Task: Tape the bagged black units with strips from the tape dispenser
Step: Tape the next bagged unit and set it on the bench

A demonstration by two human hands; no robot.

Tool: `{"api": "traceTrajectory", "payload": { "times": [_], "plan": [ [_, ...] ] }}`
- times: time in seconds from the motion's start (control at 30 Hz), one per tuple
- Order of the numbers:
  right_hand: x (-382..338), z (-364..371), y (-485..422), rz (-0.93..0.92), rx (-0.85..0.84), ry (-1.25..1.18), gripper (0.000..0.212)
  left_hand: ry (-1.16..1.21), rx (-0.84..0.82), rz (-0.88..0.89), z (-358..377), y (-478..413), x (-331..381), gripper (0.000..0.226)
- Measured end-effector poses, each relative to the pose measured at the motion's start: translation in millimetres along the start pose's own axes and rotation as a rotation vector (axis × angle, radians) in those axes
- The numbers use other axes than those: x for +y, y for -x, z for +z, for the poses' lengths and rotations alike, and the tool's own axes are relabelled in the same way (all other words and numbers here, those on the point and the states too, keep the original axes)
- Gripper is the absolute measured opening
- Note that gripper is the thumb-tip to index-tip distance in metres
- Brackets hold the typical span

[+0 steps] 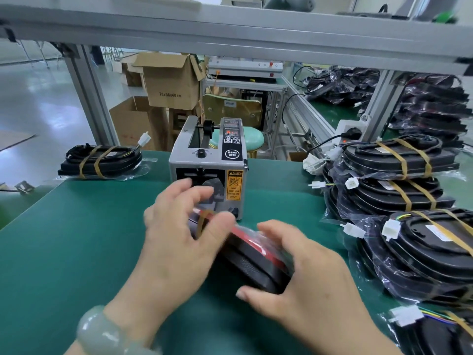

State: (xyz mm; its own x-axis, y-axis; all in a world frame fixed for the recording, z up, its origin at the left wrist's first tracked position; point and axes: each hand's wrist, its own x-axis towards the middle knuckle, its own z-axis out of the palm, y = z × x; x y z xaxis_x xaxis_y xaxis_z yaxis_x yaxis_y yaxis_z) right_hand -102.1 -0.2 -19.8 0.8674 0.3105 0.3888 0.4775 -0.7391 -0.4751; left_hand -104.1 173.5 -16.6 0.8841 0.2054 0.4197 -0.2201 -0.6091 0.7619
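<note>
Low in the centre of the frame, the bagged black unit [256,260] lies on the green desk [89,239], just in front of the tape dispenser [208,160]. The right grip [302,275] has thumb and fingers curled round the near end, holding it firm. The left grip [179,226] is over the far end, thumb bent down on an amber tape strip [204,219]. There's motion blur here, so how tightly it pinches is hard to read.

The risks, as I judge them: that strip could fold onto itself or land crooked if the unit twists under the right grip, and slack plastic could bunch beneath it.

Around them, a stack of taped units [399,190] fills the right of the frame. One taped unit [102,161] sits at the upper left. Behind the aluminium frame [87,93], cardboard boxes [169,80] stand on a pale, glossy floor [38,103].
</note>
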Motion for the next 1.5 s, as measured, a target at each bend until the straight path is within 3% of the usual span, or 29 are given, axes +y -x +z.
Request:
{"api": "traceTrajectory", "payload": {
  "times": [0.07, 0.13, 0.23, 0.3, 0.37, 0.47, 0.57, 0.7, 0.83, 0.87, 0.97, 1.1, 1.23, 1.5],
  "plan": [
    [0.6, -11.1, -5.6, 0.065, -0.041, -0.105, 0.081, 0.032, -0.3, 0.105, -8.3, -1.0, 10.1, 0.072],
    [0.5, -24.4, -11.7, 0.073, -0.033, -0.182, 0.084, 0.004, -0.56, 0.167, -12.6, -4.9, 15.4, 0.078],
    [-6.9, -40.1, -19.6, 0.025, -0.029, -0.161, 0.084, -0.067, -0.433, 0.368, -13.0, -12.2, 5.2, 0.074],
    [-9.4, -47.7, -22.1, -0.097, 0.008, -0.051, 0.077, -0.042, -0.351, 0.313, -12.6, -15.7, -9.0, 0.069],
    [-5.6, -54.7, -22.7, -0.246, 0.159, 0.073, 0.063, 0.05, -0.306, 0.255, -8.8, -20.3, -13.1, 0.064],
    [8.4, -49.3, -20.4, -0.334, 0.194, 0.049, 0.054, 0.249, -0.3, 0.176, -5.7, -19.7, -24.1, 0.059],
    [21.5, -35.6, -22.4, -0.194, 0.114, -0.188, 0.061, 0.42, -0.316, 0.098, 3.0, -13.9, -35.0, 0.058],
    [32.0, -18.4, -23.9, -0.147, -0.043, -0.363, 0.056, 0.553, -0.34, 0.0, 14.7, -5.1, -42.4, 0.06],
    [34.3, -6.6, -22.2, -0.172, 0.032, -0.427, 0.05, 0.644, -0.61, -0.133, -10.7, -16.1, -49.5, 0.053],
    [33.5, -5.4, -21.0, -0.165, 0.07, -0.439, 0.051, 0.663, -0.589, -0.23, -17.8, -21.2, -52.4, 0.044],
    [31.8, 0.5, -16.2, -0.17, 0.206, -0.39, 0.055, 0.603, -0.253, -0.555, -19.6, -39.5, -61.0, 0.016],
    [27.1, 5.5, -11.3, -0.17, 0.297, -0.343, 0.049, 0.53, 0.028, -0.73, -3.5, -64.1, -61.5, 0.008],
    [24.2, 3.9, -9.8, -0.17, 0.305, -0.33, 0.051, 0.55, 0.051, -0.831, 7.3, -81.8, -56.3, 0.015],
    [25.5, 4.0, -6.6, -0.18, 0.304, -0.278, 0.053, 0.586, 0.087, -0.861, 19.9, -96.1, -48.2, 0.018]
  ]
}}
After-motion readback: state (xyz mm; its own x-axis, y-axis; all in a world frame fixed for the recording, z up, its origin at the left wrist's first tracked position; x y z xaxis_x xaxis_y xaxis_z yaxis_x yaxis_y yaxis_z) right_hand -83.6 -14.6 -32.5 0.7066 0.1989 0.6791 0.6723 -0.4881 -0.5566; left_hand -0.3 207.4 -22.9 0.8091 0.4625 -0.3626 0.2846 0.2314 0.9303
